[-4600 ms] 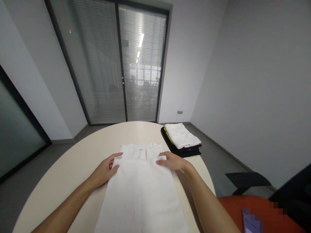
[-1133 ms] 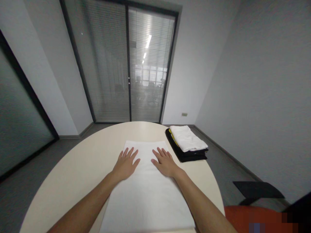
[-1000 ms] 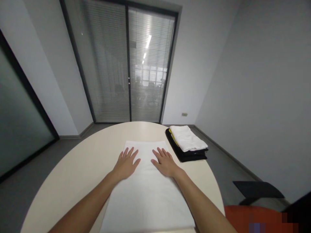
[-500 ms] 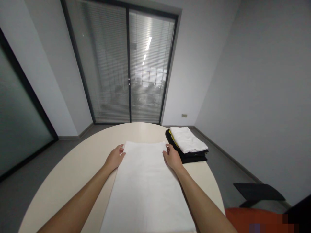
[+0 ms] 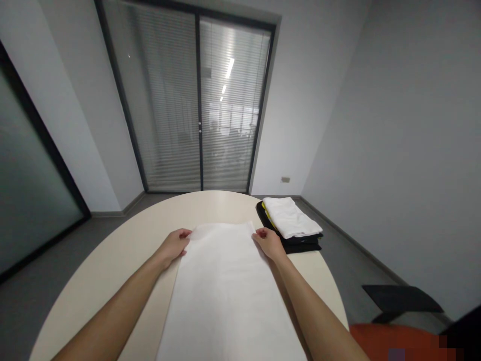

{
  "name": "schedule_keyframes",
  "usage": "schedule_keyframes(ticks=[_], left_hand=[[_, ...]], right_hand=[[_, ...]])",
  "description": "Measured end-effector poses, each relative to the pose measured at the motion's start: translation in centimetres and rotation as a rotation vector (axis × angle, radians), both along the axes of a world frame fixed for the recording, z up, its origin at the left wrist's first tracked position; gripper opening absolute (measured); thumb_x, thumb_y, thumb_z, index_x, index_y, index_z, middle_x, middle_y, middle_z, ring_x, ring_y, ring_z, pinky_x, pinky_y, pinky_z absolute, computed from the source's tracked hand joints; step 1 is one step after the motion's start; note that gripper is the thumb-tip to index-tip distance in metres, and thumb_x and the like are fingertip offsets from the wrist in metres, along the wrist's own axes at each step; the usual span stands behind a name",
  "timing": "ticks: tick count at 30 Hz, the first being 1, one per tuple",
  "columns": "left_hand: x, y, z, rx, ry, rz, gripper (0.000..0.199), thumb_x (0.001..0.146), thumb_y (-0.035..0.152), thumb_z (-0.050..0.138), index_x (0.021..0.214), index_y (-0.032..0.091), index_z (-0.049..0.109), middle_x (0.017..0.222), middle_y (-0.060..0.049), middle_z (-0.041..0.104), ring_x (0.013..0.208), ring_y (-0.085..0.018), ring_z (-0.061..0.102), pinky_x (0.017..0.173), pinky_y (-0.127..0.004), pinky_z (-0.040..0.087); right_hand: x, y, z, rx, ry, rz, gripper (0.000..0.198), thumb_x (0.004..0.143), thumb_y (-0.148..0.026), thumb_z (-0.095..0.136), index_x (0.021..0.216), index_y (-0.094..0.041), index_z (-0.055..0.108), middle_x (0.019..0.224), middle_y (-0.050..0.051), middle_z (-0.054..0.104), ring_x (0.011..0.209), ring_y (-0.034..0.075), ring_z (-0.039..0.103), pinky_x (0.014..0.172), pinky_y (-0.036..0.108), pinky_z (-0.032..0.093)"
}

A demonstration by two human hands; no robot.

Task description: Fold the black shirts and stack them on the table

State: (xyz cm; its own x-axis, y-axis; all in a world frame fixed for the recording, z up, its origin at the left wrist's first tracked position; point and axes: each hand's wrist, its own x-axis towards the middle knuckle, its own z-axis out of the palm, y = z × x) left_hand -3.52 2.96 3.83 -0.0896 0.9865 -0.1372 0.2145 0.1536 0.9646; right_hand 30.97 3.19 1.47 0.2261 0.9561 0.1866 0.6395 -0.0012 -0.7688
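A long white cloth, smooth and folded into a strip, lies lengthwise in front of me and runs out of view at the bottom. Near its far left corner, my left hand is closed on the edge, fingertips pinching the fabric. On the opposite side my right hand grips the far right edge between thumb and fingers. The far end of the cloth between my hands looks slightly raised and rounded. Just beyond my right hand sits a stack of folded clothes, with a white folded garment on top of black garments.
The round cream table curves around the cloth. A strip of yellow fabric shows in the stack, near the table's right edge. At lower right stands a chair with a black armrest and an orange-red seat.
Both hands have shifted a little with the cloth's far end. The left moved slightly left and toward me. The far edge has gone from flat and straight to bowed. The stack stayed put.
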Motion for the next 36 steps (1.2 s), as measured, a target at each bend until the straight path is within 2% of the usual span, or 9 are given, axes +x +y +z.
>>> schedule_keyframes(ticks=[5,10,13,15,19,25,30,33,36], left_hand=[[0.3,-0.2,0.6,-0.072,-0.131,0.044,0.032,0.068,0.008,0.065,0.099,0.015,0.065,0.09,-0.007,0.071,0.076,-0.016,0.066,0.058,-0.023,0.057],[0.4,-0.2,0.7,-0.098,-0.191,0.038,0.029,0.069,0.01,0.069,0.098,0.013,0.068,0.101,-0.011,0.072,0.087,-0.02,0.068,0.067,-0.03,0.061],[0.3,-0.3,0.7,-0.107,-0.21,0.032,0.029,0.071,0.014,0.071,0.1,0.013,0.069,0.103,-0.011,0.072,0.089,-0.019,0.067,0.071,-0.032,0.062],[0.3,-0.4,0.8,-0.098,-0.244,0.029,0.029,0.073,0.016,0.072,0.102,0.014,0.069,0.105,-0.01,0.072,0.09,-0.018,0.067,0.076,-0.033,0.062],[0.6,-0.6,1.3,-0.043,-0.345,0.042,0.027,0.076,0.019,0.075,0.103,0.016,0.069,0.11,-0.009,0.071,0.094,-0.017,0.068,0.083,-0.032,0.06],[1.4,-1.2,2.7,0.025,-0.446,0.088,0.026,0.085,0.016,0.067,0.111,0.017,0.066,0.117,-0.01,0.07,0.098,-0.017,0.069,0.084,-0.029,0.059],[-0.1,-1.8,4.4,-0.059,-0.517,-0.125,0.03,0.08,0.014,0.068,0.111,0.017,0.067,0.118,-0.011,0.069,0.1,-0.021,0.067,0.081,-0.035,0.061],[-1.5,-2.1,4.9,-0.14,-0.53,-0.281,0.033,0.076,0.017,0.073,0.108,0.017,0.068,0.115,-0.012,0.069,0.099,-0.024,0.067,0.081,-0.043,0.061],[-2.0,-2.0,4.8,-0.166,-0.553,-0.322,0.034,0.075,0.018,0.075,0.108,0.019,0.068,0.114,-0.011,0.069,0.096,-0.024,0.067,0.079,-0.046,0.061]], right_hand=[[-0.3,0.2,0.2,-0.069,-0.016,-0.037,0.035,0.077,-0.029,0.064,0.11,-0.017,0.065,0.074,0.0,0.071,0.061,0.013,0.063,0.061,0.022,0.043],[-0.5,0.0,0.6,-0.117,-0.051,-0.002,0.024,0.078,-0.038,0.063,0.068,-0.016,0.064,0.049,-0.001,0.057,0.052,0.014,0.058,0.052,0.023,0.037],[-0.3,-0.2,0.5,-0.1,-0.064,0.007,0.028,0.078,-0.039,0.064,0.061,-0.018,0.057,0.051,-0.001,0.057,0.053,0.014,0.059,0.051,0.022,0.036],[-0.3,-0.2,0.3,-0.093,0.023,0.015,0.024,0.078,-0.039,0.063,0.068,-0.019,0.055,0.055,-0.002,0.056,0.051,0.013,0.06,0.048,0.021,0.037],[-0.6,-0.2,0.5,-0.094,0.425,0.053,0.025,0.082,-0.041,0.06,0.09,-0.022,0.046,0.06,-0.007,0.052,0.051,0.017,0.066,0.04,0.02,0.041],[-1.3,-1.9,3.7,-0.066,0.67,0.115,0.035,0.083,-0.045,0.064,0.102,-0.026,0.042,0.068,-0.008,0.047,0.061,0.02,0.072,0.047,0.024,0.055],[0.1,-4.5,6.7,-0.214,0.773,0.253,0.034,0.085,-0.043,0.068,0.106,-0.027,0.046,0.096,-0.001,0.058,0.076,0.021,0.075,0.057,0.026,0.061],[1.2,-5.6,7.4,-0.33,0.861,0.379,0.039,0.084,-0.041,0.071,0.111,-0.028,0.046,0.116,0.003,0.059,0.089,0.024,0.075,0.067,0.033,0.063],[1.6,-6.0,7.4,-0.376,0.912,0.432,0.04,0.084,-0.041,0.071,0.111,-0.028,0.043,0.124,0.004,0.059,0.104,0.027,0.071,0.077,0.041,0.062]])
